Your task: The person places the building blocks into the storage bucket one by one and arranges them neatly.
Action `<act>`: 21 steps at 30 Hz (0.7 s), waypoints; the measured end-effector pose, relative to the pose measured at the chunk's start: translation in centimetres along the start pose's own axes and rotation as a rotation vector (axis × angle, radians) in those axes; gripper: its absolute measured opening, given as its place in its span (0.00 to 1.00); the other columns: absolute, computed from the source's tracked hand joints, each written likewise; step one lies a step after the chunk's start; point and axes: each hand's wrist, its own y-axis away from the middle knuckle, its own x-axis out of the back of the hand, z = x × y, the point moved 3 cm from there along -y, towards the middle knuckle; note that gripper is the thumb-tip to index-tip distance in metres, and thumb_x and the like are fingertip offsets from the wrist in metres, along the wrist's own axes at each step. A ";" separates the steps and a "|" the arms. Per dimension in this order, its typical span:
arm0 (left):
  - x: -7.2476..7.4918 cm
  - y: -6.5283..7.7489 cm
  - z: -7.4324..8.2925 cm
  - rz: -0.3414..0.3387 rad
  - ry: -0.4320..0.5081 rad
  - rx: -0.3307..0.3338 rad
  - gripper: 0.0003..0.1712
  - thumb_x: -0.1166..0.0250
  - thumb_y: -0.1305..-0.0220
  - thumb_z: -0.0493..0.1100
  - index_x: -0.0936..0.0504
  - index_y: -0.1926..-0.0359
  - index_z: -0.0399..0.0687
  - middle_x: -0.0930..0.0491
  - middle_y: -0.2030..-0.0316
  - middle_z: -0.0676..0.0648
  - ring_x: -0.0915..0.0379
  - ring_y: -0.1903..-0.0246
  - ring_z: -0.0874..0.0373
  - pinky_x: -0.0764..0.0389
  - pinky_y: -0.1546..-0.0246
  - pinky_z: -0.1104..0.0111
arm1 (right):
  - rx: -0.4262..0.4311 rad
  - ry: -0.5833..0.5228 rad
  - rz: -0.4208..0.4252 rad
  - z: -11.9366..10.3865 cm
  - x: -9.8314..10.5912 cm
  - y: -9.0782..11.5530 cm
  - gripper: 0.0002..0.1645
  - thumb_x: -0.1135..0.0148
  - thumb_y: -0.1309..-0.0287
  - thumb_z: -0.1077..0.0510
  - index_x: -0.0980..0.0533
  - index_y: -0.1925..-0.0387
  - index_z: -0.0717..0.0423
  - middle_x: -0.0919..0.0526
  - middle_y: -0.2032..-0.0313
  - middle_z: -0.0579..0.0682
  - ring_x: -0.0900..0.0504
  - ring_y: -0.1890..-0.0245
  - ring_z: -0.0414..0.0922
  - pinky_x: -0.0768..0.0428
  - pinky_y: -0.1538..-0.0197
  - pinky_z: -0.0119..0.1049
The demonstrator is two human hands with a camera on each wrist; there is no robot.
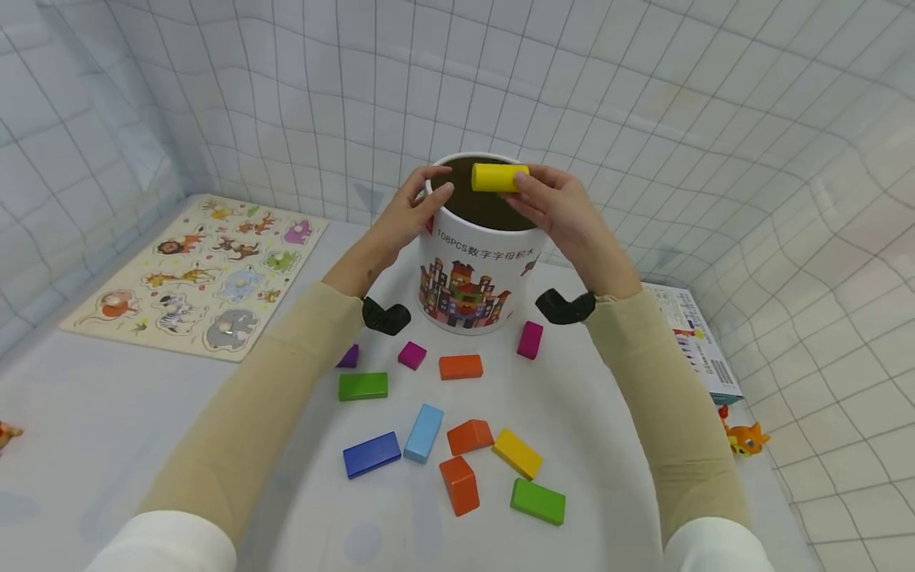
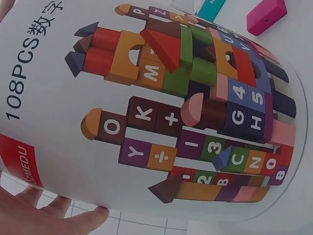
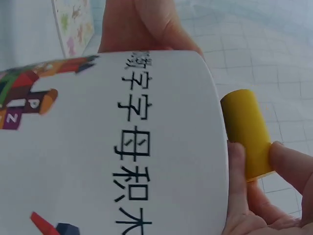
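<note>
A white bucket printed with colourful building blocks stands upright on the table, its top open. My left hand holds its rim on the left, the thumb over the edge; in the left wrist view several fingers lie along the outside wall. Above the bucket's mouth, my right hand pinches a yellow cylinder block by one end, between thumb and fingers. The cylinder lies sideways in the head view. In the right wrist view the yellow cylinder shows just past the bucket's rim.
Loose blocks lie in front of the bucket, among them a dark blue block, an orange block and a magenta block. An animal puzzle board is at left. A box and an orange toy figure sit at right.
</note>
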 end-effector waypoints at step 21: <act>0.2 -0.7 -1.0 0.000 0.006 -0.016 0.28 0.50 0.37 0.55 0.43 0.37 0.60 0.56 0.33 0.54 0.56 0.35 0.49 0.51 0.40 0.50 | -0.212 0.783 -0.241 2.0 -1.8 -5.3 0.22 0.46 0.42 0.55 0.29 0.46 0.59 0.22 0.56 0.53 0.22 0.60 0.43 0.25 0.56 0.32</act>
